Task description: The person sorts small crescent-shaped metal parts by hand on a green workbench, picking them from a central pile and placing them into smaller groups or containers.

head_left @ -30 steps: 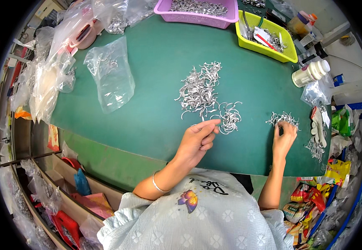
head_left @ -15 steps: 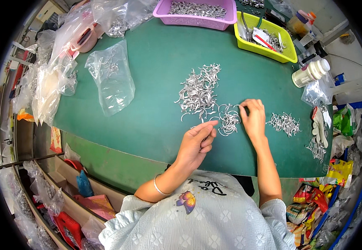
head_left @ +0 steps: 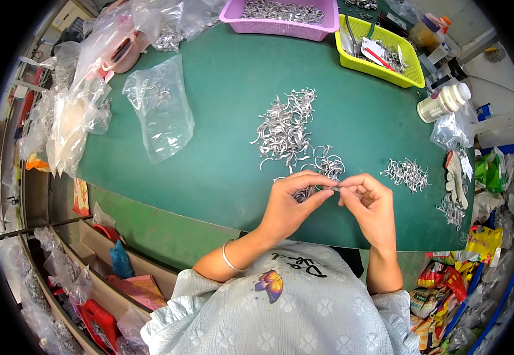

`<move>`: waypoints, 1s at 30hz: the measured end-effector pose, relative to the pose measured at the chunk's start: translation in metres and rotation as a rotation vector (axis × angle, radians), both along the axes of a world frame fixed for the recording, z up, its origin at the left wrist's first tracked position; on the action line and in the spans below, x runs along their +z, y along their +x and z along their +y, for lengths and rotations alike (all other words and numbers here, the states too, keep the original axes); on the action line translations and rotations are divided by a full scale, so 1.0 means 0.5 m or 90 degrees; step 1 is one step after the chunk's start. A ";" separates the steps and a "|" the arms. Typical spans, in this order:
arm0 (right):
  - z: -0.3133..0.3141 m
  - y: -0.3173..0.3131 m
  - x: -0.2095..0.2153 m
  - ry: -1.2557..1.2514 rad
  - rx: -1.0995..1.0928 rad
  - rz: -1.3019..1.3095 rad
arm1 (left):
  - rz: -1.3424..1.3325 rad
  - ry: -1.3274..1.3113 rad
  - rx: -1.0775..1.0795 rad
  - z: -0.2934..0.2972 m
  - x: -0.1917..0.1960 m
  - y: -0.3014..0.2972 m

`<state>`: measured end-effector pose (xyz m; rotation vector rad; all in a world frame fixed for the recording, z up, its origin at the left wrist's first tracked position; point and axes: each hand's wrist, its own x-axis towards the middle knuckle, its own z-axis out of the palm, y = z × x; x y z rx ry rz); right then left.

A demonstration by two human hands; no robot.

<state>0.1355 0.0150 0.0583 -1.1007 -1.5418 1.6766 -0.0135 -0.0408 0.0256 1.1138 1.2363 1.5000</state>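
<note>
Above the table's near edge, my left hand (head_left: 289, 204) and my right hand (head_left: 372, 207) meet fingertip to fingertip. Both pinch a small silvery metal piece (head_left: 335, 188), mostly covered by the fingers. More curved metal pieces (head_left: 302, 194) lie in the curl of my left hand. Just beyond the fingertips is a small heap of thin curved metal pieces (head_left: 330, 164), partly hidden by my hands. A larger heap of curved metal pieces (head_left: 283, 131) spreads behind it. Right of my right hand lies a separate small pile of similar pieces (head_left: 407, 174).
On the green table (head_left: 221, 89) stand a purple basket (head_left: 280, 27) of metal parts and a yellow-green basket (head_left: 381, 72) with pliers. A clear plastic bag (head_left: 165, 127) lies left. A white bottle (head_left: 445, 103) and a glove (head_left: 454, 177) line the right side.
My right hand has come from the small heap down to my left hand, and their fingertips now meet on a metal piece. My left hand has moved slightly right, its thumb and fingers now reaching forward.
</note>
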 end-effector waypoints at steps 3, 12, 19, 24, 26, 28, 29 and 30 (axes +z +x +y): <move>-0.011 0.003 0.018 0.030 -0.011 0.025 | -0.103 -0.108 -0.005 -0.010 0.020 -0.004; -0.022 0.000 0.025 0.130 -0.006 0.056 | -0.172 -0.125 -0.008 -0.029 0.040 -0.004; -0.029 0.001 0.026 0.038 0.018 0.126 | -0.064 0.037 0.027 -0.041 0.045 -0.003; -0.031 0.000 0.021 -0.005 0.041 0.164 | -0.042 0.043 0.021 -0.051 0.066 -0.005; -0.032 0.000 0.019 -0.014 0.049 0.176 | -0.030 0.063 0.025 -0.051 0.068 -0.004; -0.033 0.000 0.016 -0.026 0.055 0.188 | -0.030 0.072 0.029 -0.052 0.069 -0.003; -0.033 0.001 0.015 -0.033 0.056 0.192 | -0.030 0.076 0.030 -0.053 0.070 -0.003; -0.034 0.001 0.014 -0.040 0.057 0.197 | -0.029 0.074 0.028 -0.053 0.072 -0.003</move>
